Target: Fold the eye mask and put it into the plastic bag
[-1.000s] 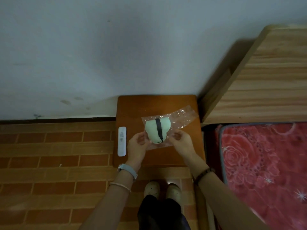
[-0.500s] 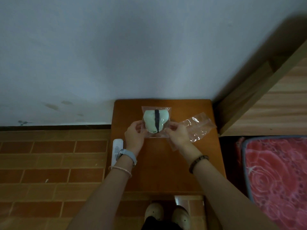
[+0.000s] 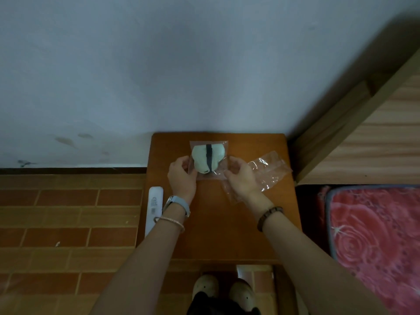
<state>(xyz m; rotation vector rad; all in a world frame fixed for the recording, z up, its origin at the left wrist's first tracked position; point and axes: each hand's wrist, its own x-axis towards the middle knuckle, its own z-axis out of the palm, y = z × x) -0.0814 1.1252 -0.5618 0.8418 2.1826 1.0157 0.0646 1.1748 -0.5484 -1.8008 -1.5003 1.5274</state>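
folded eye mask [image 3: 208, 160] inside plastic bag [image 3: 221, 176]

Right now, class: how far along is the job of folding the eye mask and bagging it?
Nearly finished. Done: the eye mask is folded, strap outward, and sits inside the plastic bag on the wooden table. In hand: the left hand and right hand hold the bag's near corners. Left: apparently only closing the bag's near end and letting go. A second empty bag lies beside it.
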